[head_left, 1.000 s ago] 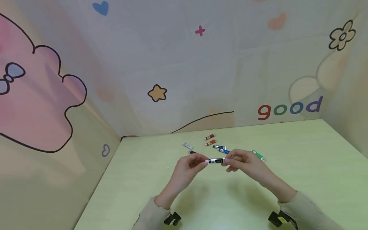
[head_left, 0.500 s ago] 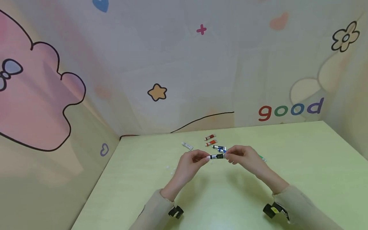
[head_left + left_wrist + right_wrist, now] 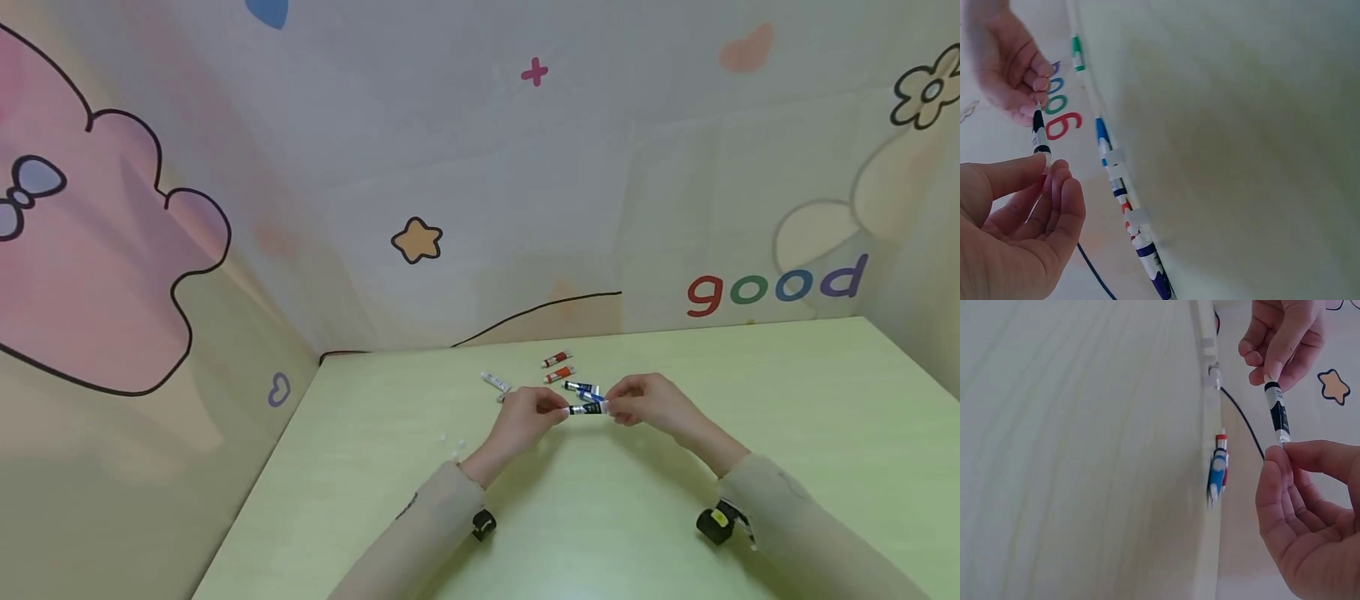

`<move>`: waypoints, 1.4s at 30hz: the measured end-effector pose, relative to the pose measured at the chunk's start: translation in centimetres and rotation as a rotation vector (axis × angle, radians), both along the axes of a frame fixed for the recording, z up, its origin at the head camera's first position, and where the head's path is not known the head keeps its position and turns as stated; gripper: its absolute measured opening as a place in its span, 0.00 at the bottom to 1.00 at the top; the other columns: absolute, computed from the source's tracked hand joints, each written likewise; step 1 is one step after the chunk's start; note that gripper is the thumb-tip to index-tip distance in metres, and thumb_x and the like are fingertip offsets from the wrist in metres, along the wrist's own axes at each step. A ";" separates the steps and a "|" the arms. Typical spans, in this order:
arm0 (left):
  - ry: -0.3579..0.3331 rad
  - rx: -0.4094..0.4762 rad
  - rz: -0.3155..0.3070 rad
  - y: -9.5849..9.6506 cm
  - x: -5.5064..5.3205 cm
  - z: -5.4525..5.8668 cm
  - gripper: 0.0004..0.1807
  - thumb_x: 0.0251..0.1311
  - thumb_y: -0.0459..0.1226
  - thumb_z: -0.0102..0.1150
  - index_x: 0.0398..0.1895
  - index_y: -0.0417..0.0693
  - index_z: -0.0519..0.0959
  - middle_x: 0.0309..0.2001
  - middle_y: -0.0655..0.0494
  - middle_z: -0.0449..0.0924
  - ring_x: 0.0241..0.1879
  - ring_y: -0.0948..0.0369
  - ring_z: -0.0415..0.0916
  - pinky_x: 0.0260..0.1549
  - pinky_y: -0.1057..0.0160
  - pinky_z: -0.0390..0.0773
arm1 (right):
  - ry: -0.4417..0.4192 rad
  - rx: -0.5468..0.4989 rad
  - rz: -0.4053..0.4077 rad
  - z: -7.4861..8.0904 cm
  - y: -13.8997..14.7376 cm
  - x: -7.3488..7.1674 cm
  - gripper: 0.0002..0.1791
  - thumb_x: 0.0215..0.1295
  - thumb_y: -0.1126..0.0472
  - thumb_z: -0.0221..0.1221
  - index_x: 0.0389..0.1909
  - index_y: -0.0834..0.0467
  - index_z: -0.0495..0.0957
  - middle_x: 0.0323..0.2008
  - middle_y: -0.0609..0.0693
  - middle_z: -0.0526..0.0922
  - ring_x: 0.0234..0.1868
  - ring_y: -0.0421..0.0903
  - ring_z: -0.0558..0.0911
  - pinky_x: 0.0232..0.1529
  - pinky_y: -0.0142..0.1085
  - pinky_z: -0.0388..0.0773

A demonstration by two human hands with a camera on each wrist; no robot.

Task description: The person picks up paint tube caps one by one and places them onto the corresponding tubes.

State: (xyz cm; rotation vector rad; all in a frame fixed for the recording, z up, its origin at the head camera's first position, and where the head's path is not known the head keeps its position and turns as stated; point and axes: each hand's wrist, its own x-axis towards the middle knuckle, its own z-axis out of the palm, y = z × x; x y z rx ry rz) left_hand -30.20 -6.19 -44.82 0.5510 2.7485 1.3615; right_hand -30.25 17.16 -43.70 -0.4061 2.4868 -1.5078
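Note:
Both hands hold one small black-and-white paint tube (image 3: 586, 409) level above the table, in front of other tubes. My left hand (image 3: 528, 410) pinches the tube's white cap end between thumb and fingers. At the other end, the thumb and fingertips of my right hand (image 3: 652, 408) grip the flat silvery tail. The right wrist view shows the tube (image 3: 1277, 409) stretched between the two hands, its black label facing out. In the left wrist view the cap end is mostly covered by the left thumb and fingertips.
Behind the hands lie a red tube (image 3: 557, 359), an orange tube (image 3: 559, 374), a dark blue tube (image 3: 579, 387), a blue tube (image 3: 590, 397) and a pale tube (image 3: 495, 382). A green tube (image 3: 1078, 53) lies farther off. Small white bits (image 3: 459, 446) are left of the left forearm.
Both hands, still gripping the black paint tube, have moved forward over the table and slightly right in the head view. The green tube has become hidden behind the right hand there.

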 end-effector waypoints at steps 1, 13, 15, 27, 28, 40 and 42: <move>0.008 -0.021 -0.006 0.2 -0.1 -0.1 0.05 0.65 0.34 0.66 0.39 0.42 0.87 0.33 0.57 0.86 0.32 0.68 0.79 0.33 0.71 0.78 | -0.010 0.007 0.004 -0.1 0.1 0.0 0.13 0.70 0.61 0.62 0.45 0.69 0.80 0.37 0.58 0.85 0.36 0.50 0.83 0.41 0.39 0.83; 0.028 -0.299 -0.101 2.1 -1.0 -0.5 0.03 0.62 0.31 0.67 0.38 0.42 0.85 0.32 0.58 0.83 0.31 0.66 0.74 0.34 0.71 0.74 | -0.107 0.063 0.063 -1.2 1.2 -1.3 0.09 0.67 0.67 0.60 0.41 0.71 0.80 0.30 0.52 0.83 0.31 0.45 0.82 0.36 0.39 0.84; 0.028 -0.324 -0.109 2.3 -1.3 -0.5 0.03 0.62 0.31 0.67 0.38 0.42 0.85 0.32 0.58 0.82 0.30 0.66 0.74 0.34 0.71 0.74 | -0.120 0.081 0.075 -1.1 1.3 -1.5 0.09 0.67 0.67 0.61 0.41 0.71 0.80 0.30 0.52 0.83 0.31 0.45 0.82 0.36 0.39 0.84; 0.015 -0.426 -0.129 2.9 -1.3 -0.7 0.02 0.60 0.32 0.69 0.34 0.44 0.84 0.28 0.61 0.78 0.29 0.66 0.70 0.32 0.70 0.71 | -0.181 0.142 0.083 -1.1 1.0 -2.0 0.07 0.65 0.67 0.61 0.38 0.69 0.80 0.28 0.51 0.82 0.29 0.43 0.80 0.34 0.37 0.83; 0.018 -0.432 -0.127 2.9 -1.3 -0.6 0.02 0.60 0.32 0.69 0.34 0.44 0.84 0.28 0.61 0.78 0.29 0.66 0.70 0.32 0.70 0.71 | -0.183 0.151 0.075 -1.1 0.9 -2.0 0.06 0.65 0.67 0.61 0.37 0.68 0.81 0.27 0.51 0.82 0.28 0.43 0.80 0.34 0.36 0.83; 0.027 -0.452 -0.152 2.5 -1.6 0.0 0.06 0.61 0.34 0.69 0.40 0.43 0.85 0.33 0.58 0.81 0.32 0.65 0.73 0.37 0.69 0.74 | -0.128 0.236 0.058 -0.2 2.3 -1.8 0.09 0.66 0.65 0.61 0.41 0.69 0.80 0.31 0.53 0.81 0.30 0.46 0.79 0.35 0.38 0.83; 0.029 -0.447 -0.164 2.2 -1.6 0.1 0.07 0.62 0.34 0.68 0.42 0.42 0.85 0.34 0.58 0.81 0.33 0.65 0.73 0.38 0.69 0.74 | -0.117 0.250 0.046 0.2 3.0 -1.8 0.10 0.66 0.64 0.62 0.42 0.69 0.79 0.31 0.53 0.81 0.29 0.46 0.79 0.35 0.38 0.82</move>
